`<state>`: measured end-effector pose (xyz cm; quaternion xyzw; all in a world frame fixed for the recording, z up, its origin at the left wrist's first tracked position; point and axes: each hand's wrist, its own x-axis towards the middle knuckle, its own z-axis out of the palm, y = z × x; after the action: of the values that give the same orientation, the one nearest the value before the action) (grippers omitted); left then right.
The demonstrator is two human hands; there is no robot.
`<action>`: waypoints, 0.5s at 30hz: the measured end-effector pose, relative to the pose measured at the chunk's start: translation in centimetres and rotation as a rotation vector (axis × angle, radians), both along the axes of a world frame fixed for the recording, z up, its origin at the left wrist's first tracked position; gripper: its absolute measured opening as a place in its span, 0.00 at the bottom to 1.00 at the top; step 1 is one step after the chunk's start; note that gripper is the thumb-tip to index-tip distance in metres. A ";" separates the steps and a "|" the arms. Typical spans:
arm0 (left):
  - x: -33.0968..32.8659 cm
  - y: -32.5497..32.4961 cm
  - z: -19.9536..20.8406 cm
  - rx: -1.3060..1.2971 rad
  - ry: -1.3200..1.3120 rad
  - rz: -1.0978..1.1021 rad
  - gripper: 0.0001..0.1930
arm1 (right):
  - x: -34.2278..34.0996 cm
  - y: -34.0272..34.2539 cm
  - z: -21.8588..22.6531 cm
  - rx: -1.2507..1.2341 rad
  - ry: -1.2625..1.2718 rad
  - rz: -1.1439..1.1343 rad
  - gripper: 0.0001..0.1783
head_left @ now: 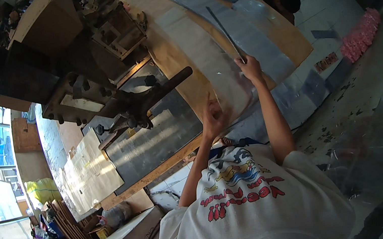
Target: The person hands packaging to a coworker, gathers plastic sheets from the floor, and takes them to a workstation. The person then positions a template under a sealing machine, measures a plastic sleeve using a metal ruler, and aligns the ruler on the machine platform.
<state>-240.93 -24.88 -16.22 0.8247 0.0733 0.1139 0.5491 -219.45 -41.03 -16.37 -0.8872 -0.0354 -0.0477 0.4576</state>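
Note:
My right hand (249, 68) is closed round the lower end of a long, thin, dark strip (224, 32), like a metal ruler or blade, which points away over the sheets. Below and to the left, my left hand (214, 118) has its fingers curled in a pinch at the near edge of a clear plastic sheet (195, 37). The pinch is slightly blurred. The plastic lies over brown board (168, 62) on the worktable. More bluish plastic sheets (264, 35) are spread to the right of the strip.
A heavy dark machine (90, 99) stands to the left, its thick bar (169, 81) reaching toward the sheets. Beneath it lies a dark flat plate (163, 134) with a wooden edge. Another person (280, 0) crouches beyond the table. A pink bundle (362, 34) lies on the floor.

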 end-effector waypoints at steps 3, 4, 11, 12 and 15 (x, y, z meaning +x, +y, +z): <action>-0.9 0.0 2.2 -0.571 0.027 0.011 0.37 | -3.5 -0.3 6.4 0.220 0.081 0.126 0.21; -0.4 -0.2 3.4 -0.616 -0.007 -0.066 0.33 | -4.4 -1.0 8.8 0.220 0.084 0.128 0.21; 2.0 -2.4 14.9 -0.572 -0.238 -0.239 0.20 | -9.4 -5.2 21.3 0.230 -0.083 0.161 0.22; 1.7 -2.4 16.6 -0.567 -0.244 -0.254 0.20 | -10.1 -5.9 22.6 0.235 -0.113 0.217 0.23; 0.0 -0.4 21.6 -0.599 -0.252 -0.130 0.18 | -13.1 -6.8 27.7 0.315 -0.307 0.282 0.23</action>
<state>-240.90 -25.33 5.36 0.6091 -0.0177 0.1531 0.7780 -232.52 -47.87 11.33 -0.7737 -0.2202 -0.1224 0.5813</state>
